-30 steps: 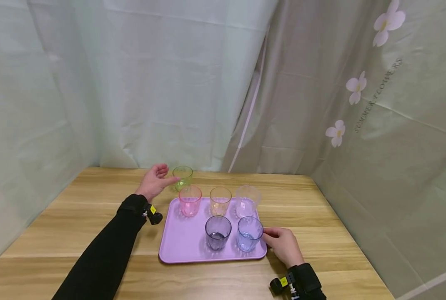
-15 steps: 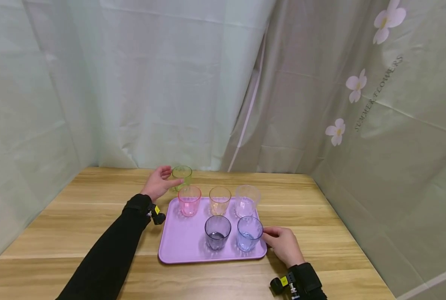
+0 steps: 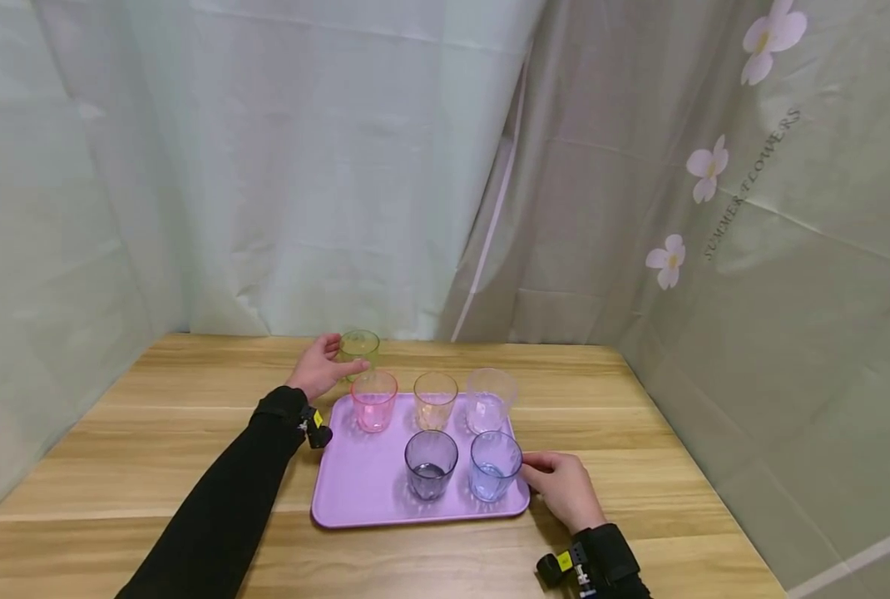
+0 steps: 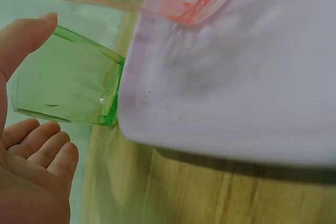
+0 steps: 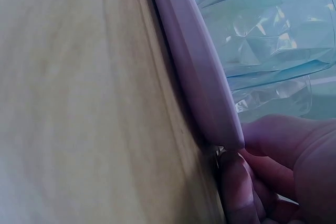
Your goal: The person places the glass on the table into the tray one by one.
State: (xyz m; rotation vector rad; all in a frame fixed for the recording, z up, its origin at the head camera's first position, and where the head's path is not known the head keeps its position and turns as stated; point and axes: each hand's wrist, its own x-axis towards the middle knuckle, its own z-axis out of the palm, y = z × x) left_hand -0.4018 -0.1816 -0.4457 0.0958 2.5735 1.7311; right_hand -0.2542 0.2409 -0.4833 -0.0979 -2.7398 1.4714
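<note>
My left hand [image 3: 321, 366] reaches round the green glass [image 3: 359, 353], which stands on the table behind the tray's far left corner. In the left wrist view the thumb [image 4: 26, 38] lies along one side of that green glass [image 4: 68, 80], and the straight fingers [image 4: 44, 145] are spread at the other side with a slight gap. My right hand [image 3: 565, 487] pinches the rim of the purple tray [image 3: 355, 482] at its near right corner. The right wrist view has the thumb [image 5: 273, 135] over the tray rim [image 5: 210, 77] and a finger [image 5: 236, 182] below it.
On the tray stand a pink glass [image 3: 373, 403], an amber glass [image 3: 435, 401], a clear glass [image 3: 490, 401], a dark grey glass [image 3: 430, 466] and a blue glass [image 3: 494, 467]. Curtains [image 3: 325, 183] hang behind the wooden table [image 3: 145, 449].
My left hand has moved slightly right and closer round the green glass. The right hand keeps its pinch on the tray rim. The head view has shifted slightly.
</note>
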